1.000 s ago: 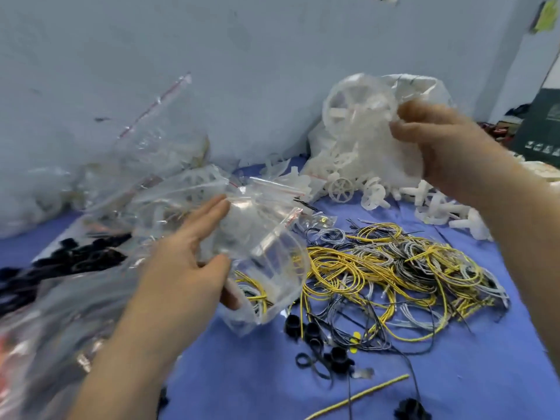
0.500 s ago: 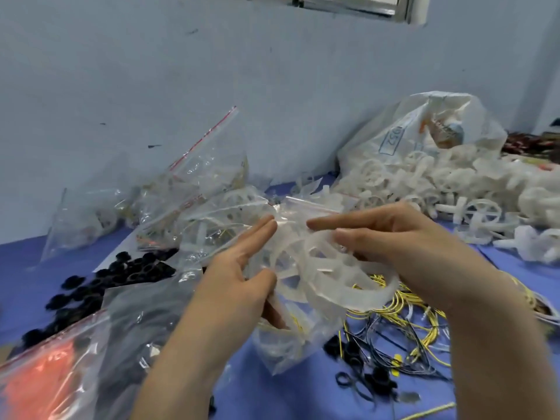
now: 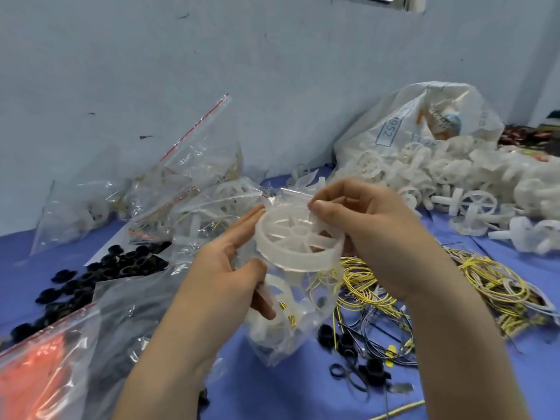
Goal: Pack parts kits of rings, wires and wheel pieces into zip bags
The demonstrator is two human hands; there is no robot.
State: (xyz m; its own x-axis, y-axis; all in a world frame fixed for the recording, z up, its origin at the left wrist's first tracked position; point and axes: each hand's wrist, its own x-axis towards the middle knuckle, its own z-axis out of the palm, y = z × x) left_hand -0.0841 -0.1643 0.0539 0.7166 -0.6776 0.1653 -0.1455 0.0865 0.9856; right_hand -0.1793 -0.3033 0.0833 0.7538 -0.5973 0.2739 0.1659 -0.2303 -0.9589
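A clear zip bag [image 3: 291,325] hangs in front of me with yellow wire and white pieces inside. My left hand [image 3: 230,274] holds the bag at its mouth, thumb pinching the plastic and fingers stretched toward the rim. My right hand [image 3: 372,231] pinches a white spoked wheel [image 3: 298,237] by its far rim. The wheel sits at the bag's mouth, partly inside the plastic. A pile of white wheel pieces [image 3: 460,183] lies at the right. A tangle of yellow and grey wires [image 3: 454,286] spreads below it. Black rings [image 3: 100,271] lie at the left.
Filled zip bags [image 3: 188,183] lean against the blue wall at the back left. A bag with orange contents [image 3: 39,368] lies at the lower left. A large white sack [image 3: 424,125] stands behind the wheel pile. Loose black rings [image 3: 348,344] lie on the blue table cover [image 3: 272,392].
My right hand brought the white wheel from the pile over to the bag, and now it sits lower in the bag's mouth. The view tilted upward.
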